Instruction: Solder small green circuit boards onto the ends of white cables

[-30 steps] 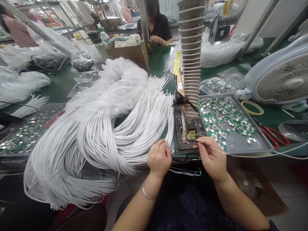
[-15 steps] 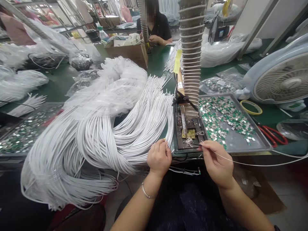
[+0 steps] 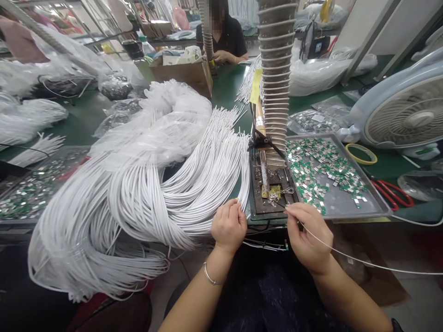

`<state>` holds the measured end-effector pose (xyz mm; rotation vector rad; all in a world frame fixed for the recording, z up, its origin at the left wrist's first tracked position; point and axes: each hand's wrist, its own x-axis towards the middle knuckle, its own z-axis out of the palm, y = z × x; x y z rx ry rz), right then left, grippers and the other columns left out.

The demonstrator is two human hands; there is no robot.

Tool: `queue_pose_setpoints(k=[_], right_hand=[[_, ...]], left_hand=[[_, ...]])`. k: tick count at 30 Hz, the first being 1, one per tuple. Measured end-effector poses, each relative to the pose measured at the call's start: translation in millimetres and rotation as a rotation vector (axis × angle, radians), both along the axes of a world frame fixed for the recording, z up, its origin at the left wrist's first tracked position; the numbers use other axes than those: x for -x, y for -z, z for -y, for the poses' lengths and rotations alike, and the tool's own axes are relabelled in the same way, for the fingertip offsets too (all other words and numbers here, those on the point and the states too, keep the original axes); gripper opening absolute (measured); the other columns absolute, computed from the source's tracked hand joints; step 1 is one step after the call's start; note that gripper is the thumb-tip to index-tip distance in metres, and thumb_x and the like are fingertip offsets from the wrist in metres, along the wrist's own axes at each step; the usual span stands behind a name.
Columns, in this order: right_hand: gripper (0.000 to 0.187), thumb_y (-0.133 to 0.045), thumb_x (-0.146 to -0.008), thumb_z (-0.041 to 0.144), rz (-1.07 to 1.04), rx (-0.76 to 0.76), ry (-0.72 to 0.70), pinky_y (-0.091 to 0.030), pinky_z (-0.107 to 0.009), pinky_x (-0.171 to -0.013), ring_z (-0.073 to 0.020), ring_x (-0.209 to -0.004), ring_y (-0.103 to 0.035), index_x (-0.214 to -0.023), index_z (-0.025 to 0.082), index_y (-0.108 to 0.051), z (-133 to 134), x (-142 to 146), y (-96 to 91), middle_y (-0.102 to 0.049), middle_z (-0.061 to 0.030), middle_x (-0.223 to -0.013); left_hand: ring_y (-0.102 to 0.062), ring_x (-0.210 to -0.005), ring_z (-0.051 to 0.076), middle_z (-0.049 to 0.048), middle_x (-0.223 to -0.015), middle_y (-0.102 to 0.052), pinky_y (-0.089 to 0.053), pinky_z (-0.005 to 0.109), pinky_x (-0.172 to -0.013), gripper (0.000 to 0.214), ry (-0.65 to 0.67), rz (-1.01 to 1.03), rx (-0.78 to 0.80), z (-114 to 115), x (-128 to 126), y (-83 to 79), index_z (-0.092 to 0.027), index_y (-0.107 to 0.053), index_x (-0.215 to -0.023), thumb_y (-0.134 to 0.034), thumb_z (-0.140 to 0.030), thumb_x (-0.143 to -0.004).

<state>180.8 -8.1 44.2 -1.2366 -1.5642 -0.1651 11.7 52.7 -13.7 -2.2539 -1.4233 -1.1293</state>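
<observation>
My right hand pinches a thin white cable, which trails off past the right edge. A dark, narrow end sticks out from those fingertips toward a soldering iron clamped upright in a stand. Beneath the iron tip, a dark holder carries a yellow sponge and shiny solder bits. My left hand is closed just left of the holder, beside a large bundle of white cables; whatever its curled fingers hold is hidden. Below, between the hands, hang a few cables, one with a small green board.
A grey tray of small green boards with metal connectors stands to the right. Beyond it are yellow tape, red-handled scissors and a fan. A ribbed hose hangs behind the iron. A co-worker sits across the table.
My right hand has shifted slightly left, and the cable trailing from it now hangs lower on the right. The solder bits under the iron tip look disturbed. My left hand has stayed put.
</observation>
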Motion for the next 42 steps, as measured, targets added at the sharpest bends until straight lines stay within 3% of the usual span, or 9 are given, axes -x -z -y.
queue_pose_setpoints(k=[14,26,35,42], right_hand=[[0.036,-0.055,-0.076,-0.002,0.03,0.016,-0.097,-0.057,-0.033,-0.071,-0.018,-0.083,-0.064,-0.105,0.019,-0.061,10,5,8.2,-0.064,-0.0082,-0.089],[0.015,-0.055,-0.081,0.009,-0.414,0.248,-0.075,-0.056,-0.026,-0.059,-0.0126,-0.064,-0.063,-0.091,0.02,-0.06,5,3,3.1,-0.062,-0.0017,-0.076],[0.008,-0.053,-0.083,0.015,-0.391,0.345,-0.056,-0.053,-0.022,-0.053,-0.0103,-0.058,-0.06,-0.085,0.019,-0.06,4,0,12.6,-0.059,-0.0007,-0.072],[0.007,-0.054,-0.084,0.018,-0.492,0.351,-0.048,-0.056,-0.023,-0.056,-0.0109,-0.059,-0.064,-0.086,0.019,-0.06,-3,1,19.6,-0.062,-0.001,-0.075]], left_hand=[[-0.063,-0.075,0.02,0.0096,-0.086,-0.072,-0.045,0.03,-0.069,0.012,0.011,-0.004,-0.002,0,1,0.5,-0.016,-0.061,-0.084,-0.051,-0.012,-0.079],[-0.063,-0.075,0.02,0.0097,-0.086,-0.072,-0.046,0.029,-0.069,0.012,0.012,0.002,-0.014,0,-1,-1.2,-0.016,-0.061,-0.085,-0.052,-0.012,-0.078],[-0.064,-0.074,0.02,0.0091,-0.088,-0.072,-0.046,0.03,-0.07,0.013,0.0,-0.001,0.01,1,0,1.0,-0.017,-0.062,-0.085,-0.05,-0.014,-0.079],[-0.063,-0.075,0.02,0.01,-0.088,-0.071,-0.045,0.03,-0.07,0.013,0.002,0.002,0.016,2,-1,0.8,-0.016,-0.062,-0.085,-0.051,-0.013,-0.079]])
